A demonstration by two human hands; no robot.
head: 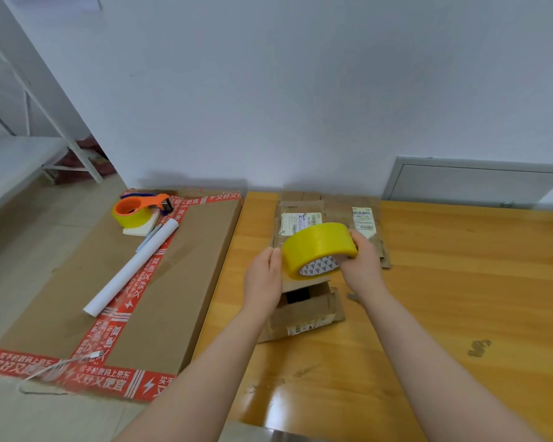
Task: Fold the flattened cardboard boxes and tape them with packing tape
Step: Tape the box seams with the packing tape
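Yellow, translucent: packing tape roll, held in the air over the near middle of the wooden table, just above the small box. Gripped from the right by the right hand, fingers curled over the outer face, thumb side toward the core. Touched at the left rim by the left hand, fingertips against the tape; impossible to tell whether pinching a loose end or only feeling for one.

Judged as the taping step just opening: small box partly set up, flaps not lying flat, dark gap showing at the top, no fresh yellow strip seen on it. Next move likely calling for finding and peeling the free end, then closing the flaps with one hand while drawing tape along the seam.

Beyond the roll, against the wall: flattened cardboard, lying flat with two white labels showing; probably two pieces, exact number unclear.

Counted: two yellow rolls, one in hand and one in the orange dispenser; one box standing. Further left, beside the table: one large carton with red printed tape, carrying the dispenser, one white tube and one pen.
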